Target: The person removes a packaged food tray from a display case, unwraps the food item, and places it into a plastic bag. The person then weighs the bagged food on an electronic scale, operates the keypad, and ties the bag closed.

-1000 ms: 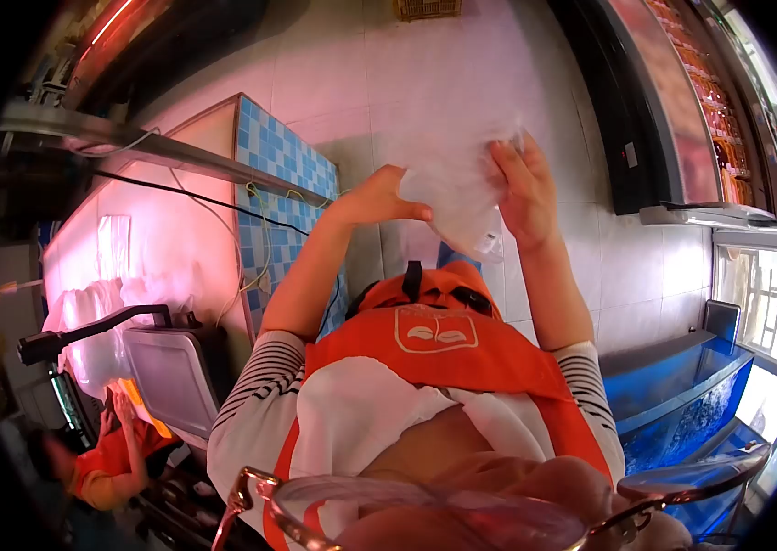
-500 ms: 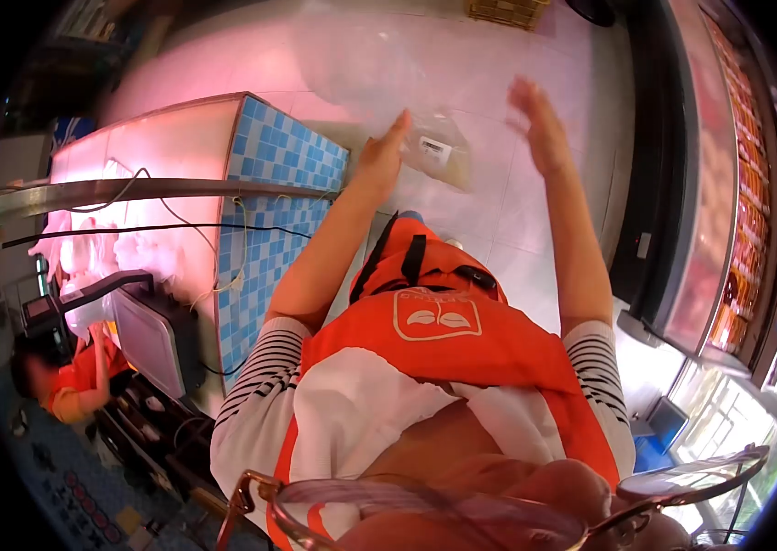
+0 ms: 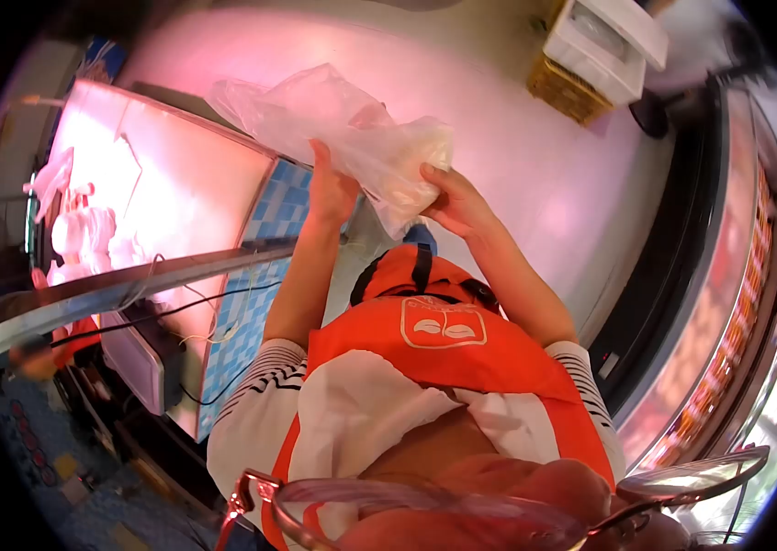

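A thin translucent plastic bag (image 3: 352,129) is spread out in front of me, above the floor. Its right end bulges around a pale content that I cannot make out. My left hand (image 3: 329,191) is closed on the lower edge of the bag, thumb pointing up. On the bulging right end, my right hand (image 3: 460,204) grips the bag, thumb on the near side and the other fingers mostly hidden. The label seen earlier is out of sight.
To the left stands a counter (image 3: 154,138) with blue-tiled side, a metal rail (image 3: 140,280) and hanging cables. A long display case (image 3: 701,358) runs along the right. Farther off, a white box (image 3: 595,50) sits on a wicker basket (image 3: 568,90).
My right hand, spread and apart before, has come left and gripped the bag. The bag has turned and opened out across both hands. My view has swung, bringing the white box into sight.
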Demonstrator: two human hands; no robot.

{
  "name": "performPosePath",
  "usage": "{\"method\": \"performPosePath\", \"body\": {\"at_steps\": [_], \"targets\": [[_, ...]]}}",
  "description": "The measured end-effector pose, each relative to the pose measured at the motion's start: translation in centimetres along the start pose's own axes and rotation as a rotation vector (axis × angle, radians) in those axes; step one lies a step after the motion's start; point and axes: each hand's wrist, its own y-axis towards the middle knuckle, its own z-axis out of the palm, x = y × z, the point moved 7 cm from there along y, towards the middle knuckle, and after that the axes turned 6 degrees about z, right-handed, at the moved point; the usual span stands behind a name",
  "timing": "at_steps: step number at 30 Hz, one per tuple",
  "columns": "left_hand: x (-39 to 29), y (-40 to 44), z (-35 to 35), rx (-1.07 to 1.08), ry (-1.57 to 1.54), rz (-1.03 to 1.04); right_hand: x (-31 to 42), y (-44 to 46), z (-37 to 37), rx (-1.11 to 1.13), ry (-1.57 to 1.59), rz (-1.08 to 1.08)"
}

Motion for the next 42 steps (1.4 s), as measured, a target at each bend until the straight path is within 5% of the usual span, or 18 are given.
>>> {"method": "performPosePath", "body": {"at_steps": [5, 11, 18, 21, 34, 37, 40, 42], "targets": [[1.1, 6.7, -1.2, 0.085, -0.075, -0.078, 9.5, 6.6, 1.4, -0.029, -0.414, -0.192], [1.2, 13.3, -2.6, -0.092, 0.013, 0.041, 14.7, 13.2, 0.8, 0.038, -0.482, -0.161], [-3.0, 22.7, 1.5, -0.022, 0.511, 0.287, 22.4, 19.9, 0.4, 0.555, 0.485, 0.22], [-3.2, 25.9, 2.7, -0.108, 0.703, 0.426, 25.4, 23.4, -1.7, 0.484, -0.206, -0.071], [-5.2, 28.6, -4.8, -0.534, 0.73, 0.267, 18.5, 34.5, -1.7, 0.549, -0.085, 0.707], [-5.1, 29.6, -8.9, -0.406, 0.616, 0.308, 16.5, 38.2, -0.6, 0.557, -0.102, 0.794], [-9.7, 30.4, -11.3, -0.421, 0.813, 0.371, 15.0, 43.9, 2.3, 0.572, -0.126, 0.824], [-14.1, 31.0, -12.8, -0.65, 0.885, 0.504, 14.1, 47.6, 4.7, 0.579, -0.155, 0.839]]}}
